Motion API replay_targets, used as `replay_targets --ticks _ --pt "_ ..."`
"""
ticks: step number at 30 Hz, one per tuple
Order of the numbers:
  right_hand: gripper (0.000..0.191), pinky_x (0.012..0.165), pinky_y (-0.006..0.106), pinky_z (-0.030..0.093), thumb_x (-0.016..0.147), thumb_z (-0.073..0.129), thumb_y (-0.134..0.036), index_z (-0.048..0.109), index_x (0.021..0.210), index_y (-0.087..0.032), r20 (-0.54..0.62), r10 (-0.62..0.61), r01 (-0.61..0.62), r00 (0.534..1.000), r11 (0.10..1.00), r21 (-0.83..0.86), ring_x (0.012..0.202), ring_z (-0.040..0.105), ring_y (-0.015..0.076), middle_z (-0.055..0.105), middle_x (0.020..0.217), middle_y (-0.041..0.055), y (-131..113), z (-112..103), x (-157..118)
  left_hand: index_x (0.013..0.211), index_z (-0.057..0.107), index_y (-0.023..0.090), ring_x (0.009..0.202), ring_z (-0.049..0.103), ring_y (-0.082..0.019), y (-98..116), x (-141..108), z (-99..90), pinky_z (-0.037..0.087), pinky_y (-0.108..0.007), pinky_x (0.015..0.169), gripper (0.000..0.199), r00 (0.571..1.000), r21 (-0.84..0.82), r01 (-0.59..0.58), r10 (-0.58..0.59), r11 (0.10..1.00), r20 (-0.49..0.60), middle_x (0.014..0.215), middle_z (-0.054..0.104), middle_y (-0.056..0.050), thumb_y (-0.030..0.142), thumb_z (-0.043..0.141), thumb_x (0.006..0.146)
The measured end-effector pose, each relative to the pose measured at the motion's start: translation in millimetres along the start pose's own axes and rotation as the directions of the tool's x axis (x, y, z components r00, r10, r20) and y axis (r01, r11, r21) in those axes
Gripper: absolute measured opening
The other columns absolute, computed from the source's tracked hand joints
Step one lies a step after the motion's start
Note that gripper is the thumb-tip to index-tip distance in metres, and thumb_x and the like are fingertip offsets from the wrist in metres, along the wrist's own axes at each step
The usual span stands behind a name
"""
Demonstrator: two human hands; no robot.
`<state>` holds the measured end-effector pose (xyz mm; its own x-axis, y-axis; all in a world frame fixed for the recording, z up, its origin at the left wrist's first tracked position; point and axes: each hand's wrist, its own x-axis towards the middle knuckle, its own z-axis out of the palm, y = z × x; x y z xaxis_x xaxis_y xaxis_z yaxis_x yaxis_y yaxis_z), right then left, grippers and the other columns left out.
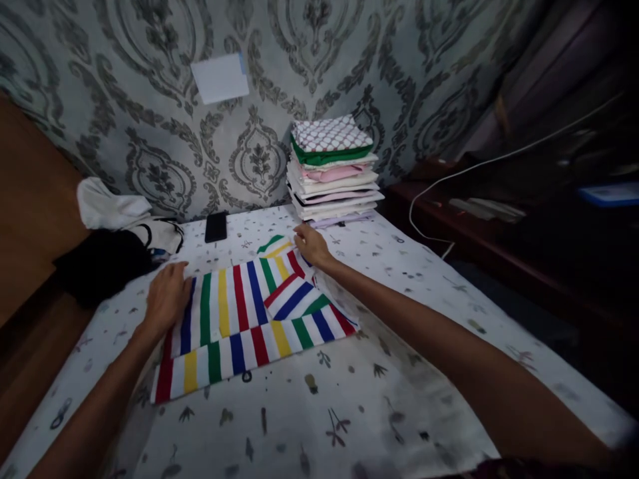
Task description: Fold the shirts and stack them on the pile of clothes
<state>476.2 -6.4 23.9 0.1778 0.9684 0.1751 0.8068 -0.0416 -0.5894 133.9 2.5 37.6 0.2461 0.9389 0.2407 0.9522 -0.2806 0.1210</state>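
A shirt with red, blue, green and yellow stripes on white (239, 299) lies partly folded on the bed, with one sleeve (294, 298) turned in over its body. At its left edge, my left hand (168, 296) is closed on the cloth, fingers bunched and partly hidden from view. My right hand (310, 245) pinches the shirt's far right corner, close to a small raised flap of striped cloth (275, 246).
A tall stack of folded clothes (332, 173) stands by the patterned wall. A black phone (215, 227) lies at the back of the printed sheet (319, 412). Black and white clothes (112, 259) are heaped on the left. A white cable (479, 161) hangs at the right.
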Motion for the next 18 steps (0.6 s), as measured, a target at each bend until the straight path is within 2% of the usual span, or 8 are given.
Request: replay_targets --ticks 2,3,5,7,11,14,16,18 --pt "0.039 0.108 0.037 0.038 0.099 0.040 -0.027 0.054 0.135 -0.017 0.056 -0.186 0.186 0.981 0.983 0.008 0.127 0.051 0.0233 0.057 0.139 0.0118 -8.6 -2.4 -33.5 0.141 0.043 0.016 0.135 0.045 -0.032 29.2 -15.7 -3.1 0.039 -0.049 0.109 0.048 0.988 -0.157 -0.116 0.129 0.981 0.080 0.147 0.048 -0.018 0.034 0.036 0.097" --pt "0.042 0.112 0.040 0.035 0.100 0.041 -0.032 0.052 0.138 -0.018 0.101 -0.294 0.294 0.951 0.956 0.011 0.133 0.047 0.0244 0.053 0.145 0.0112 -13.0 -3.0 -51.2 0.145 0.040 0.019 0.139 0.042 -0.031 43.3 -25.9 -4.4 0.039 -0.048 0.110 0.050 0.969 -0.239 -0.150 0.191 0.959 0.157 0.152 0.043 -0.015 0.038 0.036 0.098" --pt "0.047 0.115 0.047 0.032 0.098 0.048 -0.038 0.050 0.141 -0.019 0.211 -0.374 0.386 0.903 0.922 -0.019 0.139 0.042 0.0290 0.046 0.152 0.0122 -18.6 -4.4 -82.8 0.147 0.040 0.025 0.143 0.037 -0.030 65.3 -49.4 -6.9 0.040 -0.047 0.111 0.052 0.899 -0.340 -0.183 0.297 0.922 0.321 0.160 0.035 -0.010 0.046 0.037 0.099" --pt "0.052 0.112 0.051 0.036 0.095 0.054 -0.038 0.050 0.142 -0.017 0.297 -0.308 0.344 0.904 0.936 -0.075 0.136 0.044 0.0328 0.048 0.149 0.0151 -17.5 -7.0 -103.8 0.144 0.044 0.028 0.142 0.039 -0.031 73.8 -72.5 -10.3 0.042 -0.047 0.109 0.053 0.836 -0.364 -0.208 0.358 0.908 0.416 0.159 0.036 -0.008 0.053 0.039 0.098" --pt "0.047 0.095 0.046 0.051 0.093 0.056 -0.030 0.053 0.138 -0.015 0.322 -0.153 0.187 0.934 0.979 -0.076 0.119 0.057 0.0301 0.060 0.134 0.0158 -6.3 -14.5 -107.6 0.132 0.054 0.026 0.118 0.058 -0.031 57.0 -98.5 -25.6 0.053 -0.042 0.090 0.050 0.802 -0.335 -0.135 0.302 0.932 0.516 0.136 0.058 -0.011 0.056 0.047 0.093" --pt "0.023 0.082 0.038 0.053 0.088 0.058 -0.018 0.068 0.108 -0.017 0.349 -0.095 0.116 0.932 0.992 -0.040 0.099 0.064 0.0244 0.070 0.110 0.0106 -4.9 -18.3 -96.3 0.120 0.060 0.026 0.102 0.064 -0.027 43.0 -102.4 -42.8 0.053 -0.035 0.077 0.040 0.752 -0.332 -0.040 0.247 0.942 0.611 0.121 0.066 -0.008 0.053 0.046 0.095" --pt "0.011 0.075 0.034 0.052 0.084 0.059 -0.014 0.069 0.088 -0.017 0.337 -0.095 0.108 0.936 0.994 -0.020 0.087 0.064 0.0208 0.071 0.094 0.0069 -7.8 -23.3 -96.6 0.115 0.063 0.026 0.096 0.065 -0.025 40.5 -106.2 -54.8 0.051 -0.033 0.074 0.037 0.722 -0.375 -0.069 0.306 0.924 0.620 0.116 0.068 -0.007 0.051 0.042 0.097" --pt "0.009 0.069 0.030 0.050 0.083 0.059 -0.015 0.068 0.084 -0.018 0.289 -0.160 0.149 0.944 0.987 0.060 0.081 0.062 0.0175 0.069 0.089 0.0050 -9.8 -35.0 -109.6 0.113 0.065 0.027 0.092 0.064 -0.022 40.9 -114.0 -67.2 0.049 -0.030 0.074 0.035 0.687 -0.435 -0.121 0.392 0.892 0.612 0.112 0.069 -0.005 0.048 0.042 0.098"
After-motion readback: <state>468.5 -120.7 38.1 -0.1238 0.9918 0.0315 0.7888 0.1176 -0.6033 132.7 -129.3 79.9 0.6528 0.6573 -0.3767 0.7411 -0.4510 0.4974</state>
